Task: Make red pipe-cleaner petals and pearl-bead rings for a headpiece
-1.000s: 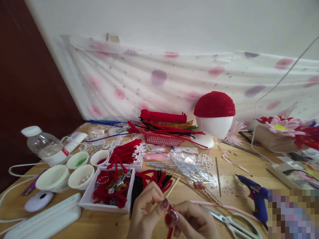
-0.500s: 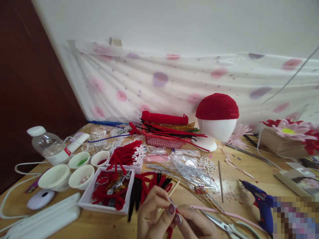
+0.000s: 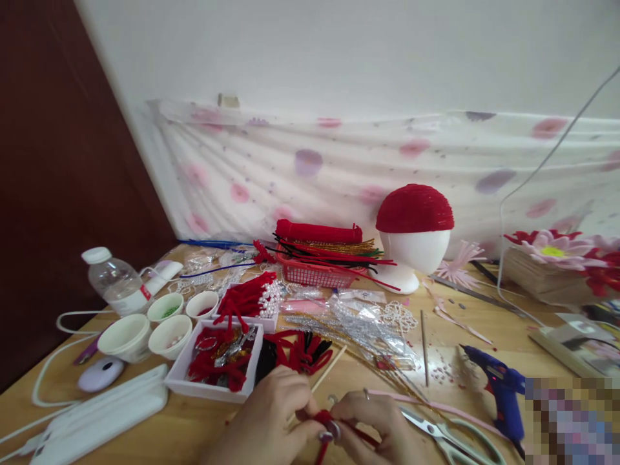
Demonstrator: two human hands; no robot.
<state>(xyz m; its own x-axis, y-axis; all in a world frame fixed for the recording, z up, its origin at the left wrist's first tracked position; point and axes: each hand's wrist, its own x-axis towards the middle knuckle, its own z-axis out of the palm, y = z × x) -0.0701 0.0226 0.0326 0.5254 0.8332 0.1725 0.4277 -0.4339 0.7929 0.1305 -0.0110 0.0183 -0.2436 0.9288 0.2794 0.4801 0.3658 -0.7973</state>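
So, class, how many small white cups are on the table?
4, clustered left near the bottle: two behind, cup and cup; two in front, cup and cup. Clutter may hide more.

both wrists cut off; lower-right corner pixelated.

The fuzzy red pipe cleaner looks soft and matt. The counter is smooth pale wood. The scissors have shiny metal blades. The glue gun is glossy blue plastic, and the bottle is clear plastic.
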